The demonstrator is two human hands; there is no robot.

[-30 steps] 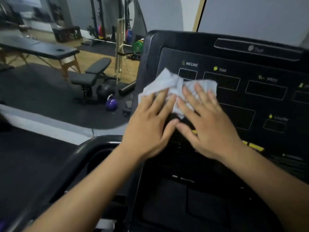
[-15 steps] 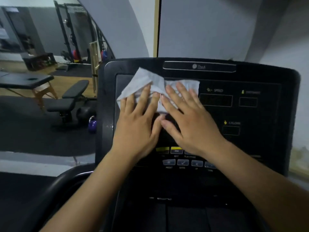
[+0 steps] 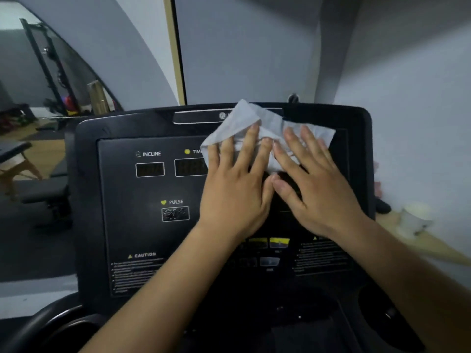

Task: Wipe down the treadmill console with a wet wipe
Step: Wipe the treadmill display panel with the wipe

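Note:
The black treadmill console (image 3: 122, 215) fills the middle of the view, with INCLINE, TIME and PULSE displays on its left half. A crumpled white wet wipe (image 3: 270, 123) lies flat against the console's upper right area, reaching up over the top bar. My left hand (image 3: 237, 192) and my right hand (image 3: 316, 189) press side by side on the wipe, fingers spread, thumbs touching. Both hands cover the displays on the right half of the panel.
Yellow and grey buttons (image 3: 270, 243) sit just below my wrists. A white cup (image 3: 415, 220) stands on a wooden ledge to the right of the console. A dark handrail (image 3: 51, 324) curves at the lower left. Gym benches and a rack stand far left.
Both hands have slid the wipe from the left side of the console across to the upper right. The INCLINE and TIME displays are now uncovered.

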